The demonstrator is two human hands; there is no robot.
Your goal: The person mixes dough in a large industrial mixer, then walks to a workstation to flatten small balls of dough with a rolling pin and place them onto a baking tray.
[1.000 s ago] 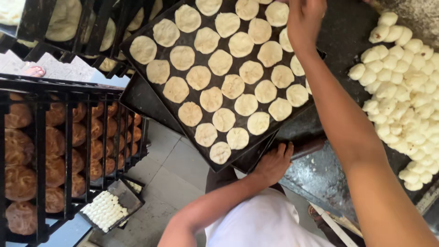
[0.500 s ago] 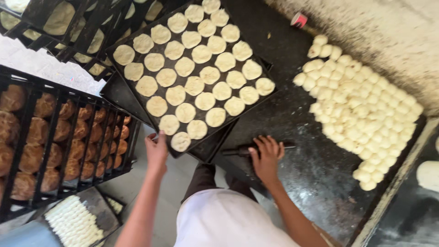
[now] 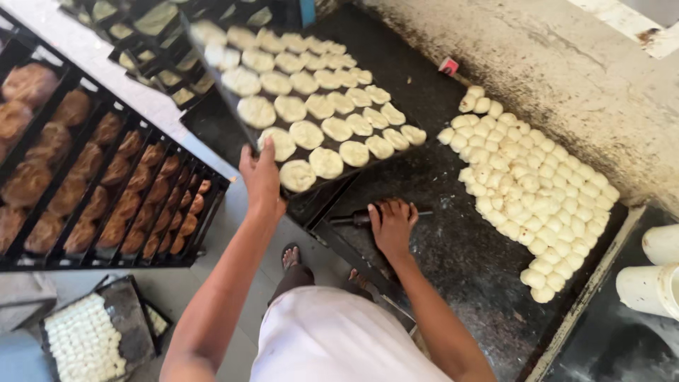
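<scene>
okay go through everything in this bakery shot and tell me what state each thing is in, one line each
Left hand: gripping the tray's near edge.
Right hand: flat on the worktop, over a dark tool.
Baking tray: lifted, tilted, full of flattened raw dough rounds.
Dough balls: raw, packed in rows on the worktop.
Rack: loaded with browned baked buns.
Floor tray: partly filled with small white dough pieces.
White containers: lying at the right edge.

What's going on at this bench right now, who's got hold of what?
A person's left hand grips the near edge of a dark tray covered in flat rounds of raw dough, lifting it off the bench. The right hand rests flat on the dark worktop, over a dark-handled tool. Small dough balls sit massed to the right; racks of browned buns stand left.
</scene>
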